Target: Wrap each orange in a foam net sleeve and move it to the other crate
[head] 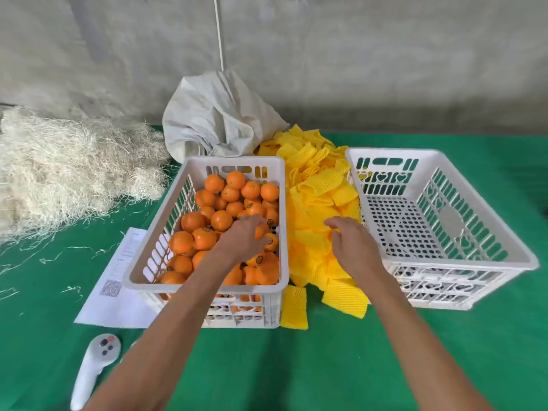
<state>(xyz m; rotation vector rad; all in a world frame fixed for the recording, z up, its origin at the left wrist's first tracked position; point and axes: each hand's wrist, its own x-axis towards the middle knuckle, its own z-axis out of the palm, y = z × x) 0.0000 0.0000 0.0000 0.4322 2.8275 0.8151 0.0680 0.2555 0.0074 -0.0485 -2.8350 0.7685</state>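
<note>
Here, your left hand (241, 237) covers the round orange (261, 231) it reaches for, so only a sliver of peel shows past your fingertips; they curl down over it, but whether they have closed on it cannot be told. That orange sits among the others near the right wall of the white slotted plastic crate (204, 287), which lies with its long axis running away from you. Your forearm hides several fruits along the near rim.

Your right hand (353, 247) hovers palm down over the heap of yellow foam net sleeves (315, 191) between the two crates, fingers loosely bent and spread, holding nothing. It hides the sleeves under it. Most sleeves lie flattened at mixed angles; one at the near edge points its long axis toward you.

The second white slotted crate (462, 280), on your right, stands bare inside and angled slightly outward.

Your arms run out of the picture at the bottom edge.
</note>
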